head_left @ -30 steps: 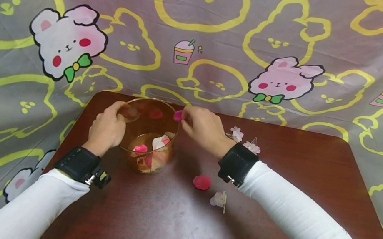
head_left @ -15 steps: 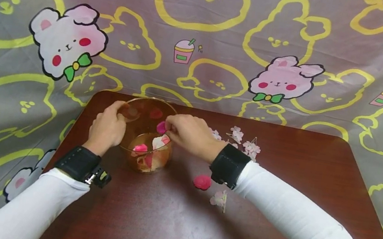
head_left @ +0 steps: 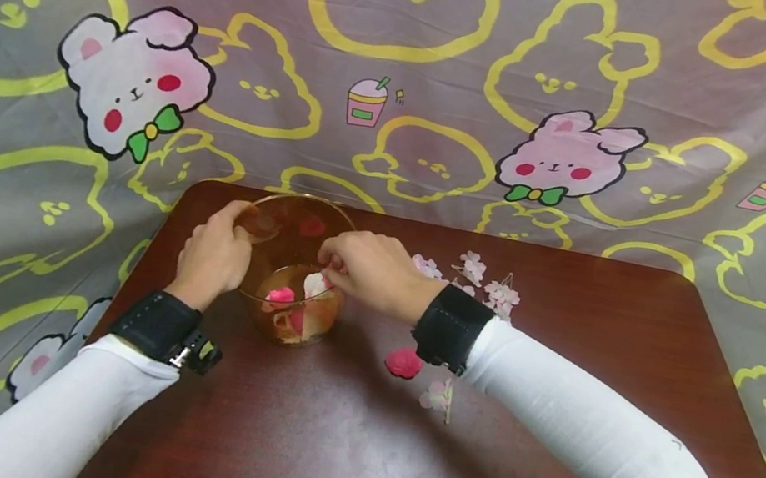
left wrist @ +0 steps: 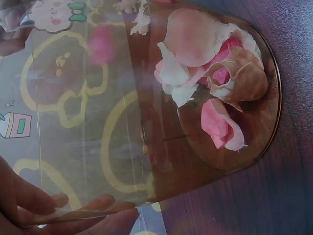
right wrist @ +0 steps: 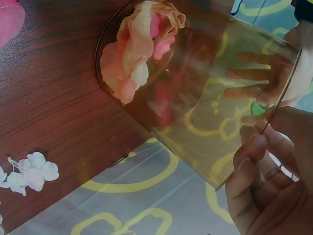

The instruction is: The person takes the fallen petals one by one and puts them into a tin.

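Note:
At the table's back left stands a see-through amber vase (head_left: 258, 260) with a wide rim. My left hand (head_left: 216, 253) grips its rim on the left, thumb and fingers on either side of the wall. Inside lie several pink, white and peach flower petals (left wrist: 225, 68). My right hand (head_left: 377, 272) is over the rim on the right, fingers loosely bent; no petal shows in its fingertips (right wrist: 257, 142). A blurred magenta petal (left wrist: 101, 45) appears within the vase, apart from the pile. The left fingers show through the wall in the right wrist view.
A red petal (head_left: 404, 363) and a pale blossom sprig (head_left: 436, 399) lie right of the vase on the brown table (head_left: 288, 443). Several pale pink blossoms (head_left: 501, 297) lie behind the right wrist. A patterned cloth (head_left: 448, 30) hangs at the back and sides.
My right hand has moved left and slightly down over the vase. The magenta petal it pinched has left its fingers. My left hand stays on the rim.

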Tool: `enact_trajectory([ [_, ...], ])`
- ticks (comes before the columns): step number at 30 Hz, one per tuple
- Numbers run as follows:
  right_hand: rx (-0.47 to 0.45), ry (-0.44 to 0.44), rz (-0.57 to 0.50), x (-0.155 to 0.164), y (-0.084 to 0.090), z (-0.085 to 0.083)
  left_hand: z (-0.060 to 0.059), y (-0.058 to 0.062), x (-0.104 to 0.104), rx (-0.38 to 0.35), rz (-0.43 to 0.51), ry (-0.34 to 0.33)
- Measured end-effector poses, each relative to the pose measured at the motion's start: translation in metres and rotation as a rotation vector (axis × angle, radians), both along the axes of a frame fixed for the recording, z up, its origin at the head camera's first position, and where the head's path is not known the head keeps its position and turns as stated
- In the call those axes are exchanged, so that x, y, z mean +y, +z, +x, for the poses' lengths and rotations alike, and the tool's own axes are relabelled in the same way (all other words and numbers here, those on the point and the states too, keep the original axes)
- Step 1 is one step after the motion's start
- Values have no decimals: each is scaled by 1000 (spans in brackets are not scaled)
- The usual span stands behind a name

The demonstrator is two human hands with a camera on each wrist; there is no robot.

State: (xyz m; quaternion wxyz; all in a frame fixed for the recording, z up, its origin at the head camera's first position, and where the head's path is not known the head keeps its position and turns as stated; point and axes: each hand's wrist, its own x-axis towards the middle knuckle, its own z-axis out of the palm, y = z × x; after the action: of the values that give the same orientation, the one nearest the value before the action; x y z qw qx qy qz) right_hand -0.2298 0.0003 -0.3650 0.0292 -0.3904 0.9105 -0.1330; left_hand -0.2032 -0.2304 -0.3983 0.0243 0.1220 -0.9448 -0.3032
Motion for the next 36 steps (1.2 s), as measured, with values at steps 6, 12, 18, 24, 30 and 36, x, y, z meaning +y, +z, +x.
enact_trajectory([
  [6, 5, 11, -20, 1, 1, 0, 0, -1, 0, -3, 1, 2],
  [12, 3, -8, -81, 10, 5, 0, 1, -2, 0, 0, 2, 5],
  [18, -7, -47, -123, 23, 11, -4, 1, -1, 0, 5, 5, 4],
  [24, -25, -88, -103, 37, 4, -7, 0, -1, -1, 7, 9, 1],
  [30, -27, -117, -61, 53, -13, -10, 0, 0, -1, 5, 11, 2],
  [36, -51, -116, -8, 68, -31, -6, 0, 0, -1, -2, 10, 3],
])
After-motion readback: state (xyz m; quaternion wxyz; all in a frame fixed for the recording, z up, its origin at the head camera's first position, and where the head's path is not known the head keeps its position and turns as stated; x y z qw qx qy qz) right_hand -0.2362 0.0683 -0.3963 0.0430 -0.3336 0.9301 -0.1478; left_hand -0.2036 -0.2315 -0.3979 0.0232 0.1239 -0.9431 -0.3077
